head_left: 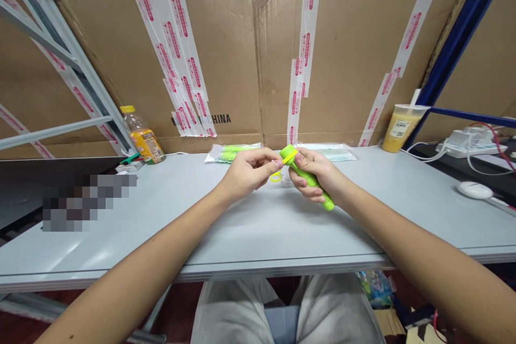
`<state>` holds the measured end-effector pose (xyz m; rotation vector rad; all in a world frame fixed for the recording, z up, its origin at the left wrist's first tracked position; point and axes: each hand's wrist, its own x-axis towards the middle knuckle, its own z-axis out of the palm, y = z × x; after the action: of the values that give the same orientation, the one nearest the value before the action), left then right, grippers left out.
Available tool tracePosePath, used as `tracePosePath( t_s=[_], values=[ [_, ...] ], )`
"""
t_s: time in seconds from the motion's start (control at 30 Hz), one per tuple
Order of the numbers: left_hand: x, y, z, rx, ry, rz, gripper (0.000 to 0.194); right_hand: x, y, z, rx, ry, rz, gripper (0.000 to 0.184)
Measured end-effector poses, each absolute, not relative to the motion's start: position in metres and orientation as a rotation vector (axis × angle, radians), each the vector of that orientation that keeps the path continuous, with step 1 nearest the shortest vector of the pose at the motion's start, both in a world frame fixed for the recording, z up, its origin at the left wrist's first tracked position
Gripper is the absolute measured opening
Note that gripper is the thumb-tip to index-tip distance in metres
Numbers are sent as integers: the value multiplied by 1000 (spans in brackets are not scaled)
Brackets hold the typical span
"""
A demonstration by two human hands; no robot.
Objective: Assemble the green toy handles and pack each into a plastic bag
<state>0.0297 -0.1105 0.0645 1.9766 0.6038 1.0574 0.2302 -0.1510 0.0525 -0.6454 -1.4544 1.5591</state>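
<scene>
My right hand (320, 172) is wrapped round a lime-green plastic tube (309, 177), which slants with its ribbed end up and to the left. A yellow band (289, 158) runs round the tube just below that end. The thumb and fingers of my left hand (250, 169) are pinched together at the band's left side; exactly what lies between the fingertips is partly hidden. Just below the hands, a small yellow ring-shaped piece (276, 177) and a whitish round part (286, 179) show on the table, partly covered.
Behind my hands lie a clear bag with green items (231, 152) and another clear packet (336, 152). A juice bottle (145, 140) stands left, a drink cup (403, 128) right. A white mouse (474, 190) and power strip (470, 141) are far right. Cardboard (342, 64) walls the back.
</scene>
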Motion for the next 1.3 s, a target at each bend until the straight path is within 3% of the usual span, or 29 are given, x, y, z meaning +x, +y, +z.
tracePosePath(
  t_s=[0.2, 0.43, 0.63, 0.9, 1.3],
  values=[
    [37, -132, 69, 2117, 567, 1131, 22, 236, -144, 47, -948, -1577, 1393, 47],
    [29, -110, 56, 2187, 673, 1475, 11, 236, -142, 43, -755, -1752, 1427, 38],
    [33, -101, 42, 2182, 588, 1250, 26, 233, -144, 44, -692, -1660, 1486, 28],
    [44, -110, 41, 2096, 520, 1240, 24, 230, -140, 38, -499, -1495, 1748, 25],
    [35, -105, 53, 2127, 532, 1108, 34, 230, -147, 47, -790, -1643, 1516, 32]
  ],
)
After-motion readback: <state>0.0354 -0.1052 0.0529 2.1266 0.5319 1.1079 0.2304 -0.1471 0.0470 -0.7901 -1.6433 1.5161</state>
